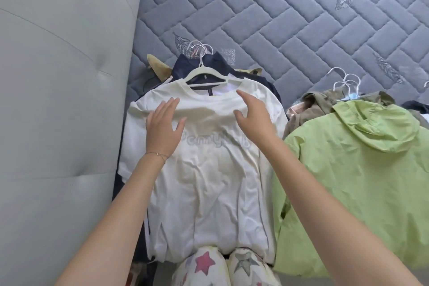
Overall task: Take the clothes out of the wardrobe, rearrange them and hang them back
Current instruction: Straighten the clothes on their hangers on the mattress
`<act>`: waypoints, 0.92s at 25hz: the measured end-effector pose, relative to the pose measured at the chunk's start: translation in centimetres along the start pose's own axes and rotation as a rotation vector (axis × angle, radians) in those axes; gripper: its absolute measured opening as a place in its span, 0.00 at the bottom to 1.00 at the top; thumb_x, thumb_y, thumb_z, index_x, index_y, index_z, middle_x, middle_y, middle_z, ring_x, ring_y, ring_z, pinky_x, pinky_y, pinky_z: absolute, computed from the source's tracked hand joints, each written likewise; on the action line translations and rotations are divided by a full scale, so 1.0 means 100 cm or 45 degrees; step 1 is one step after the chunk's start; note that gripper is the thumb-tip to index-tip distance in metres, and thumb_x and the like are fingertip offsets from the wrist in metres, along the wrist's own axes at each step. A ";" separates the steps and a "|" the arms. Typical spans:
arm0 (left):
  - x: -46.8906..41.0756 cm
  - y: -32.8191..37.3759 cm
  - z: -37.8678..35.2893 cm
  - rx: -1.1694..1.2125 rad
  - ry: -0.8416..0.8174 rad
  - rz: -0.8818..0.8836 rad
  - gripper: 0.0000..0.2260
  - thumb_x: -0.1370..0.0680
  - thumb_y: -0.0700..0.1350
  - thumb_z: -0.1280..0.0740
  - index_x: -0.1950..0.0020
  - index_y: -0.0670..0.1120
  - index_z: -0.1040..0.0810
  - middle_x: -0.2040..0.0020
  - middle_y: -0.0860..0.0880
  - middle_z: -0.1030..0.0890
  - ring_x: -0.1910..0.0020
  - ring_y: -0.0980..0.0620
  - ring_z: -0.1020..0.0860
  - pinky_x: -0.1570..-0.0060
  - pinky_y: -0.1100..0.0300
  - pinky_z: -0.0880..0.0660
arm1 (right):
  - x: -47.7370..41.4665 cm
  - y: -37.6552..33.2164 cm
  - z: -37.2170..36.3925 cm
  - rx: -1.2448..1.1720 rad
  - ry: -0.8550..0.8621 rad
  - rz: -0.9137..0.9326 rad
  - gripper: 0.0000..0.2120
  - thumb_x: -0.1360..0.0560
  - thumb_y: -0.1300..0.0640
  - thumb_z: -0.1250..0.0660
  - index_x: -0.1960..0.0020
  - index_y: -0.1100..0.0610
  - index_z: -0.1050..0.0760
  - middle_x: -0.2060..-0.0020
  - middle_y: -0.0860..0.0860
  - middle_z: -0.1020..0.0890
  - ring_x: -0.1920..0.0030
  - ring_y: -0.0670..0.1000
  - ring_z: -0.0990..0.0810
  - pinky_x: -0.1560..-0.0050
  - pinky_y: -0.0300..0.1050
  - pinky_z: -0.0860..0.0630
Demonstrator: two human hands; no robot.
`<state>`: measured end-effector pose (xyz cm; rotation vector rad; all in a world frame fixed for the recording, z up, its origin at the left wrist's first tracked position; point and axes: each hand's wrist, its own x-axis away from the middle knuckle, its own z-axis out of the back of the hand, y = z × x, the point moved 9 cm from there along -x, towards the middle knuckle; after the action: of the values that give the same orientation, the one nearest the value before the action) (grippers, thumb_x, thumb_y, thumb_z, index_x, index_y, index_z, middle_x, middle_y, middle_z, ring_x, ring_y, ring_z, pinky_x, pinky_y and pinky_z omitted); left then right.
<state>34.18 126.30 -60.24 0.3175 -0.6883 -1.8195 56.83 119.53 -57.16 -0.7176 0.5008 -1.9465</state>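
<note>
Clothes lie on a quilted grey mattress by a headboard, left hand and right hand spread.

The scene is fairly bright and softly, evenly lit, with a cool grey cast over the mattress. No hard shadows fall. Only a faint, blurred shade lies on the white T-shirt between the left hand and the right hand. Nothing glares, though the green jacket reads vivid. Wide-angle distortion bows the headboard edge and stretches the forearms toward the lower corners. Fine detail is soft, and the lettering on the white T-shirt is smeared.
</note>
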 end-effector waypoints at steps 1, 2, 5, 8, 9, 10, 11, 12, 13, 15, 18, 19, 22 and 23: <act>-0.011 -0.009 -0.012 -0.007 -0.002 0.005 0.22 0.20 0.47 0.36 0.26 0.49 0.34 0.25 0.51 0.34 0.24 0.50 0.42 0.26 0.49 0.49 | -0.014 0.008 -0.010 0.011 -0.006 0.009 0.25 0.22 0.61 0.36 0.26 0.57 0.35 0.29 0.52 0.29 0.28 0.53 0.35 0.30 0.43 0.40; -0.026 -0.020 -0.024 -0.019 -0.002 0.013 0.23 0.20 0.47 0.37 0.25 0.49 0.35 0.25 0.51 0.35 0.23 0.51 0.43 0.26 0.50 0.51 | -0.032 0.017 -0.022 0.030 -0.012 0.014 0.25 0.22 0.61 0.36 0.26 0.57 0.35 0.29 0.53 0.29 0.28 0.53 0.35 0.30 0.43 0.40; -0.059 -0.038 -0.045 -0.128 0.008 0.006 0.24 0.20 0.48 0.37 0.24 0.49 0.37 0.23 0.51 0.37 0.23 0.51 0.45 0.26 0.49 0.52 | -0.070 0.037 -0.042 0.128 0.001 0.041 0.25 0.22 0.58 0.36 0.25 0.55 0.36 0.28 0.52 0.31 0.27 0.54 0.36 0.28 0.48 0.40; -0.095 -0.050 -0.065 -0.261 0.010 -0.018 0.26 0.19 0.49 0.40 0.22 0.51 0.42 0.22 0.50 0.42 0.22 0.50 0.48 0.26 0.48 0.55 | -0.112 0.045 -0.057 0.205 0.029 0.109 0.27 0.21 0.55 0.37 0.24 0.53 0.38 0.25 0.53 0.36 0.23 0.55 0.42 0.25 0.52 0.46; -0.105 -0.051 -0.069 -0.298 0.016 -0.027 0.25 0.18 0.49 0.41 0.22 0.50 0.43 0.22 0.49 0.42 0.22 0.49 0.47 0.26 0.47 0.56 | -0.123 0.047 -0.063 0.241 0.021 0.122 0.27 0.21 0.52 0.37 0.23 0.52 0.40 0.24 0.52 0.38 0.23 0.54 0.45 0.24 0.53 0.48; -0.114 -0.052 -0.073 -0.331 0.033 -0.034 0.24 0.18 0.49 0.42 0.22 0.50 0.42 0.23 0.47 0.40 0.23 0.48 0.45 0.26 0.46 0.56 | -0.133 0.051 -0.070 0.288 0.001 0.119 0.28 0.20 0.50 0.38 0.23 0.50 0.41 0.23 0.51 0.40 0.22 0.54 0.47 0.24 0.55 0.50; -0.120 -0.054 -0.073 -0.367 0.070 -0.041 0.23 0.18 0.49 0.42 0.23 0.49 0.39 0.25 0.46 0.36 0.25 0.46 0.40 0.26 0.45 0.53 | -0.141 0.055 -0.076 0.335 -0.022 0.105 0.28 0.20 0.48 0.40 0.23 0.49 0.42 0.23 0.50 0.41 0.22 0.53 0.47 0.24 0.56 0.52; -0.123 -0.055 -0.072 -0.404 0.120 -0.052 0.22 0.18 0.50 0.41 0.25 0.47 0.36 0.28 0.44 0.32 0.29 0.43 0.35 0.27 0.45 0.47 | -0.146 0.058 -0.081 0.362 -0.026 0.095 0.27 0.20 0.46 0.41 0.23 0.50 0.42 0.23 0.50 0.39 0.23 0.53 0.45 0.24 0.57 0.52; -0.123 -0.055 -0.071 -0.441 0.170 -0.061 0.21 0.19 0.50 0.40 0.27 0.46 0.33 0.33 0.43 0.28 0.35 0.40 0.32 0.31 0.46 0.41 | -0.148 0.060 -0.083 0.380 0.001 0.096 0.26 0.20 0.44 0.41 0.24 0.50 0.39 0.25 0.51 0.36 0.24 0.54 0.42 0.25 0.57 0.52; -0.119 -0.056 -0.065 -0.432 0.228 -0.047 0.19 0.20 0.52 0.38 0.32 0.45 0.27 0.40 0.41 0.25 0.43 0.38 0.30 0.41 0.48 0.36 | -0.147 0.060 -0.079 0.387 0.100 0.111 0.23 0.20 0.43 0.40 0.30 0.53 0.31 0.34 0.54 0.30 0.31 0.56 0.33 0.27 0.57 0.47; -0.103 -0.052 -0.053 -0.320 0.215 -0.044 0.17 0.23 0.54 0.34 0.39 0.45 0.22 0.46 0.41 0.23 0.46 0.39 0.28 0.46 0.49 0.34 | -0.136 0.059 -0.064 0.341 0.155 0.081 0.18 0.22 0.42 0.37 0.41 0.55 0.23 0.45 0.54 0.25 0.40 0.57 0.27 0.33 0.52 0.39; -0.096 -0.049 -0.048 -0.278 0.201 -0.049 0.16 0.23 0.53 0.33 0.41 0.45 0.21 0.48 0.42 0.23 0.47 0.40 0.28 0.46 0.49 0.33 | -0.130 0.058 -0.058 0.320 0.142 0.073 0.18 0.22 0.42 0.36 0.43 0.55 0.22 0.46 0.53 0.24 0.41 0.56 0.26 0.36 0.51 0.37; -0.063 -0.035 -0.025 -0.139 0.125 -0.036 0.13 0.24 0.52 0.31 0.45 0.45 0.21 0.51 0.44 0.20 0.48 0.41 0.26 0.48 0.47 0.29 | -0.102 0.043 -0.035 0.211 0.087 0.063 0.15 0.24 0.43 0.34 0.52 0.55 0.23 0.53 0.50 0.24 0.45 0.55 0.25 0.45 0.50 0.35; -0.050 -0.030 -0.015 -0.103 0.099 -0.023 0.12 0.24 0.52 0.31 0.47 0.46 0.21 0.51 0.44 0.19 0.49 0.41 0.25 0.50 0.47 0.28 | -0.090 0.037 -0.028 0.174 0.053 0.054 0.14 0.24 0.43 0.32 0.55 0.55 0.23 0.56 0.48 0.25 0.47 0.55 0.25 0.47 0.51 0.33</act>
<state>34.44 131.15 -63.81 0.3399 -0.5581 -1.8373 60.63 126.01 -63.92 -0.5763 0.4003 -1.9386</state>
